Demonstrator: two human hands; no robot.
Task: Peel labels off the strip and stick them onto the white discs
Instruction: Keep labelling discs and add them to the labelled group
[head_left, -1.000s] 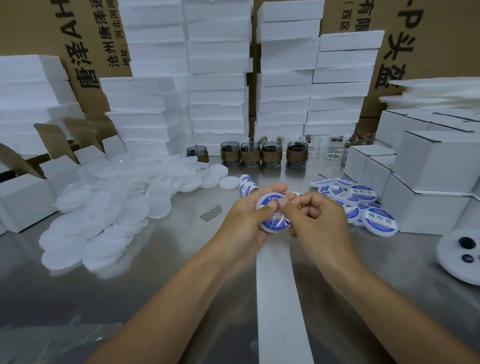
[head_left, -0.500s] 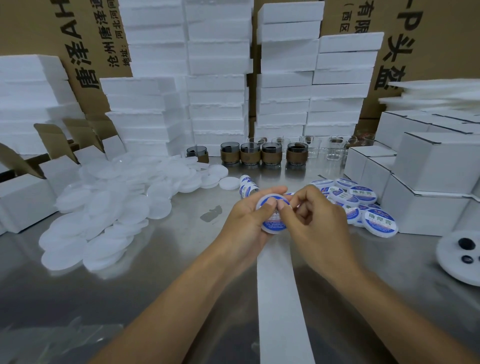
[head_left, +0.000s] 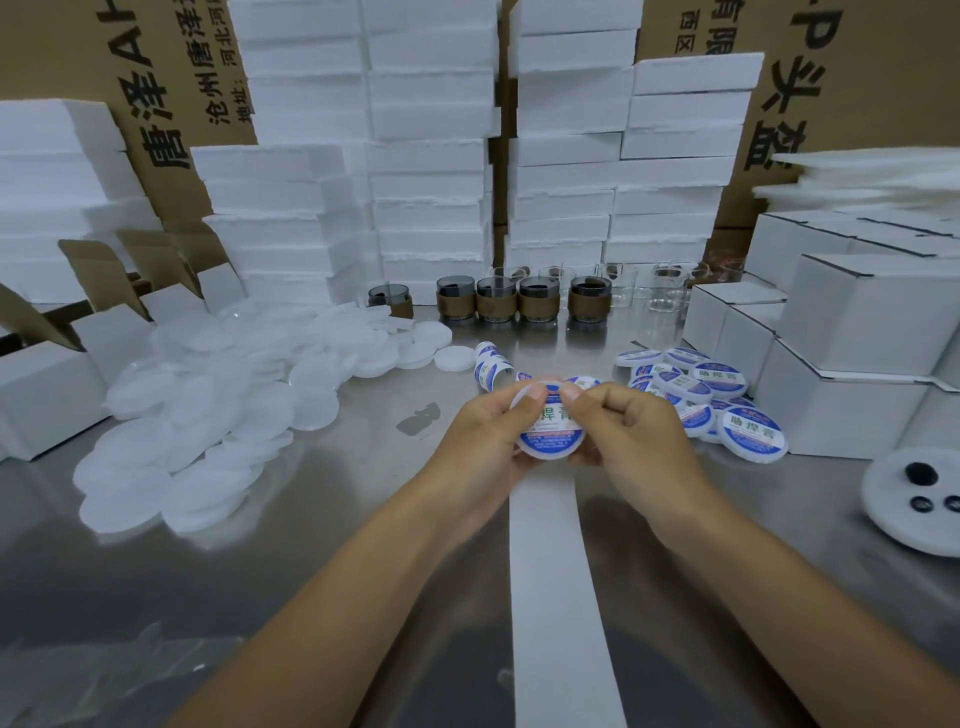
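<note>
Over the middle of the shiny steel counter (head_left: 363, 519), the person's left hand (head_left: 485, 441) and right hand (head_left: 631, 441) hold a round white foam disc (head_left: 545, 454) between them, tilted up toward the person. A round blue-and-white label (head_left: 550, 428) with green characters lies on its face. Both hands pinch the disc: the two thumbs press side by side on the label's upper edge, and the other fingers curl beneath the rim. From under the hands a long white paper backing strip (head_left: 558, 597) runs straight to the counter's near edge. Its curled far end (head_left: 491, 366), carrying more blue labels, rises just beyond the fingertips. A loose heap of plain white discs (head_left: 218, 415) spreads toward the left edge. A cluster of labelled discs (head_left: 717, 400) lies to the right of the hands, beside stacked white cardboard boxes (head_left: 857, 338). Along the far edge stands a row of glass cups with brown bands (head_left: 498, 306), backed by tall stacks of white foam blocks (head_left: 431, 156) and brown cartons printed in black (head_left: 857, 78). At the right edge sits a round white foam piece with dark holes (head_left: 914, 493).
</note>
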